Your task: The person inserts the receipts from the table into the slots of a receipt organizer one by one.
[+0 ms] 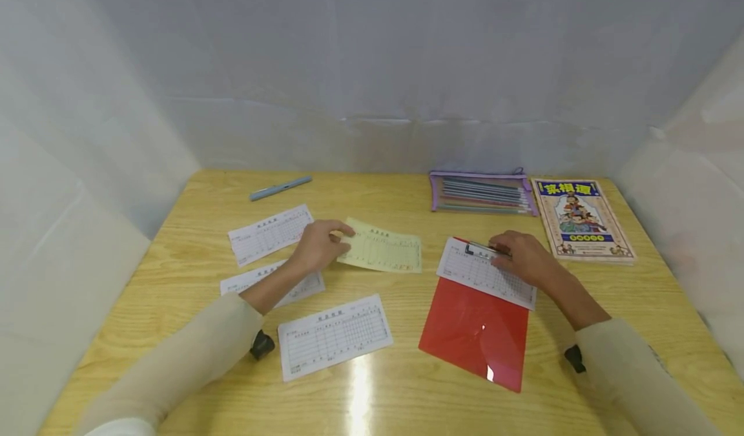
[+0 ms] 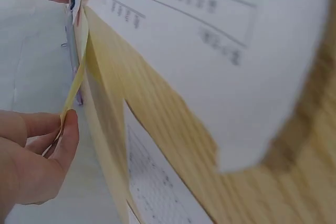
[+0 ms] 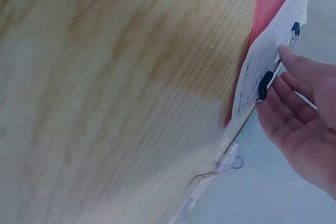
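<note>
My left hand (image 1: 320, 247) pinches the left edge of a yellow printed form (image 1: 386, 252). The left wrist view shows thumb and fingers meeting on the paper (image 2: 75, 85), which is lifted at that end. To the right lies a red clipboard (image 1: 473, 332) with a white form (image 1: 462, 265) across its top, under the metal clip (image 1: 478, 250). My right hand (image 1: 526, 258) holds that clip, partly covering it. In the right wrist view the thumb lies on the clip's front and the fingers bend behind it, beside a black end piece (image 3: 266, 85).
Three white forms lie on the left: an upper one (image 1: 270, 234), one partly under my left forearm (image 1: 310, 286), and a nearer one (image 1: 336, 336). Along the back are a blue pen (image 1: 281, 188), a purple-edged pencil pouch (image 1: 482, 194) and an illustrated book (image 1: 581, 219). White sheeting (image 1: 372, 68) borders the table.
</note>
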### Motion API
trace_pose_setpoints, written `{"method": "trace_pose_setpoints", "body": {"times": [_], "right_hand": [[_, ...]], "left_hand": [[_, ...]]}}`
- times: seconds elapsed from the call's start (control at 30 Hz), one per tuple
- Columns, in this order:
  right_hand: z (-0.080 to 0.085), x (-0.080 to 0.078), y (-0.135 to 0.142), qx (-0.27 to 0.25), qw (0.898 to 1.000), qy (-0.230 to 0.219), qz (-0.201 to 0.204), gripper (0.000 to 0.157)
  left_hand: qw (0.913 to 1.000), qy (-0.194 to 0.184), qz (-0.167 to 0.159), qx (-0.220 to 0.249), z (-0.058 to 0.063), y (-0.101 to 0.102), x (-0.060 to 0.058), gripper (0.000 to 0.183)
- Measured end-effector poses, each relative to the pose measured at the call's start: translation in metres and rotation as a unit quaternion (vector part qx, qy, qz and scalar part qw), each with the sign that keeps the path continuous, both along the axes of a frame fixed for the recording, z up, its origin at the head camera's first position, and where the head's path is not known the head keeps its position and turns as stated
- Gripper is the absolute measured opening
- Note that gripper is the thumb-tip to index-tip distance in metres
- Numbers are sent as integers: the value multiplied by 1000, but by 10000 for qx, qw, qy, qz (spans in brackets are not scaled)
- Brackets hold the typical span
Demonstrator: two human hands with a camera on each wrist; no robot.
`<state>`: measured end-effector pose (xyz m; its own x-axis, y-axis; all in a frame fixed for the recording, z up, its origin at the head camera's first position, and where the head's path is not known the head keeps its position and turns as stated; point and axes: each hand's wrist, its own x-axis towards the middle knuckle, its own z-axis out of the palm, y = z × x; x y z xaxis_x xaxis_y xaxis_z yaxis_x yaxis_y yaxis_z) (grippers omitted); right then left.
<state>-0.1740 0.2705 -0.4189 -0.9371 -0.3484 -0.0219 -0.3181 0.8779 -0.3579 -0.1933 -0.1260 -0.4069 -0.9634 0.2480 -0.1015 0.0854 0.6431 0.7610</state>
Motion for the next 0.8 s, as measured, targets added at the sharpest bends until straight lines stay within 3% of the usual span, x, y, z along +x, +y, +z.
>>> {"method": "trace_pose_setpoints", "body": {"times": [0.23,0.5,0.63,0.8], "right_hand": [[0,-3,1,105,9999,28,101,27],[-1,-3,1,115,9999,7,90,27],[-1,-2,1,110,9998,86,111,27],[-1,-2,1,86,9994,251,231,24]], "left_hand": [[9989,-156,84,443,8,13,-5,27],[9928,-350,-95,1138,18,37,-7,28],[9920,-514,-143,1142,12,55,-7,28],[9947,-589,-440,723,-3,85,2,29]]}}
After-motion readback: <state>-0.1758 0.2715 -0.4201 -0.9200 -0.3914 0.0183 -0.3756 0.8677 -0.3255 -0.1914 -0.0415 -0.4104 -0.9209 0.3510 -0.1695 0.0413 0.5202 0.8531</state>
